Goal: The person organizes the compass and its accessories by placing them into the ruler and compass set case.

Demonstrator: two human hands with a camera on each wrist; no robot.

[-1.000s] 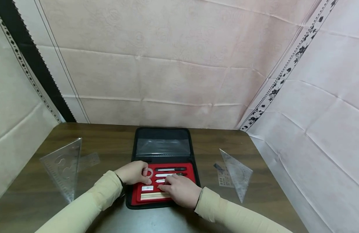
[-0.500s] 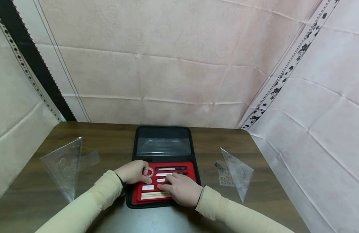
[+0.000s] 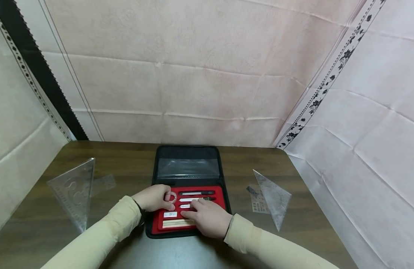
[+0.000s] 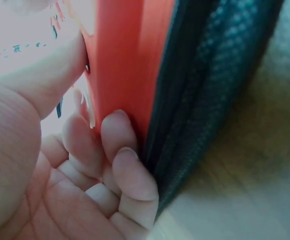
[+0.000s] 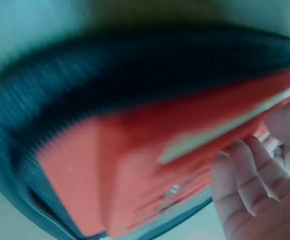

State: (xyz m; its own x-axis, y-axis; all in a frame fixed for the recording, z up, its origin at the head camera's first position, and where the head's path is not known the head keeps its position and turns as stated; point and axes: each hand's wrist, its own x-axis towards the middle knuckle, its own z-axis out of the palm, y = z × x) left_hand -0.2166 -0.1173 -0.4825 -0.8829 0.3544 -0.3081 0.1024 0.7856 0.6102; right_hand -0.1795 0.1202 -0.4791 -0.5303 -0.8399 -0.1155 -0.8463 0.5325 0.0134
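A black zip case (image 3: 153, 213) lies open on the table, holding a red tray (image 3: 220, 192). My left hand (image 3: 155, 197) is at the tray's left edge. Its thumb and index finger pinch the edge of a clear protractor (image 3: 173, 197) with a curved rim, partly hidden by the fingers. In the left wrist view, other fingertips (image 4: 117, 132) touch the tray's red side. My right hand (image 3: 210, 218) rests over the tray's right part, fingers mostly straight and touching it. Beside it lie slim metal drawing tools (image 3: 197, 193), a small white block (image 3: 170, 214) and pale wooden pencils (image 3: 175, 223).
On the left of the brown table (image 3: 126, 157) is a large clear set square (image 3: 72, 190), with a clear strip (image 3: 104, 183) by it. A smaller set square (image 3: 274, 198) and a printed card (image 3: 258, 201) lie on the right. White cloth (image 3: 207, 93) hangs behind.
Both hands stay almost in place at the tray. The view has shifted slightly; the case and set squares have not visibly moved on the table.
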